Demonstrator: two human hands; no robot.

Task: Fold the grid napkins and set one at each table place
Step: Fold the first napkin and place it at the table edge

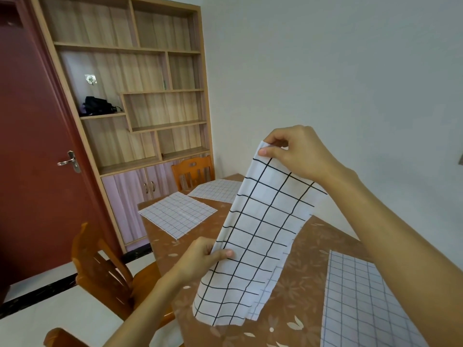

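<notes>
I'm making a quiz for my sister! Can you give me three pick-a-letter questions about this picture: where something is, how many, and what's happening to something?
1. Where is the black bag? A) on a shelf B) on the floor C) on the door
2. How many napkins lie flat on the table? A) one B) three C) six
3. The held napkin is: A) up in both hands B) crumpled into a ball C) on the floor
Answers: 1 A, it sits in the shelf unit. 2 B, two far, one near right. 3 A, left hand and right hand pinch its ends.
</notes>
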